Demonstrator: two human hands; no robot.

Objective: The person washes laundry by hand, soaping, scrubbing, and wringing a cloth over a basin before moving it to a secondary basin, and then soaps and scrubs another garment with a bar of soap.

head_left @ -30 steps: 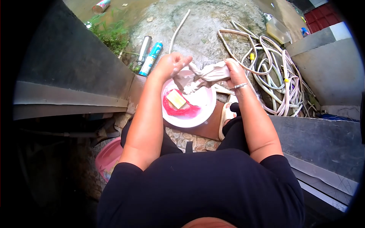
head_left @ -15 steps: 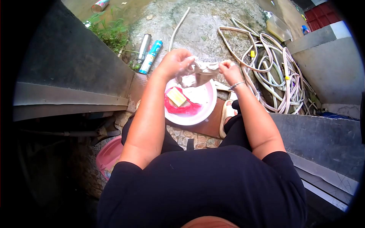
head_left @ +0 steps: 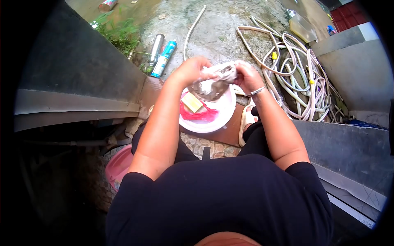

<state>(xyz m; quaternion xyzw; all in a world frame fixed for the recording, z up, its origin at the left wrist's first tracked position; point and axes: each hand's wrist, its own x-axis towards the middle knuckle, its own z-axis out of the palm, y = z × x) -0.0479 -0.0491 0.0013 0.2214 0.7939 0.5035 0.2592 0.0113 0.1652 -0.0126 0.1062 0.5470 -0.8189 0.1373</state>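
Note:
A wet-looking whitish-grey cloth (head_left: 215, 84) is bunched between my hands above a pale pink basin (head_left: 225, 112). On its left side my left hand (head_left: 196, 70) grips the fabric, fingers closed. My right hand (head_left: 247, 76), with a bracelet at the wrist, is closed around the cloth's upper right part. The lower folds hang over the far part of the basin. Inside the basin, a yellow block (head_left: 191, 102), like a bar of soap, rests on a red piece of material (head_left: 199, 115).
Beyond the basin lie a blue spray can (head_left: 164, 59) and a silver can (head_left: 156, 50). A coiled pale hose (head_left: 295, 78) spreads to the right. Dark low walls (head_left: 78, 61) flank me. A pink tub (head_left: 119, 164) stands at lower left. My sandal (head_left: 243, 125) is beside the basin.
My hands have come closer together, the right one moving left and turning over the cloth. The cloth, stretched between them before, is now more bunched and hangs lower.

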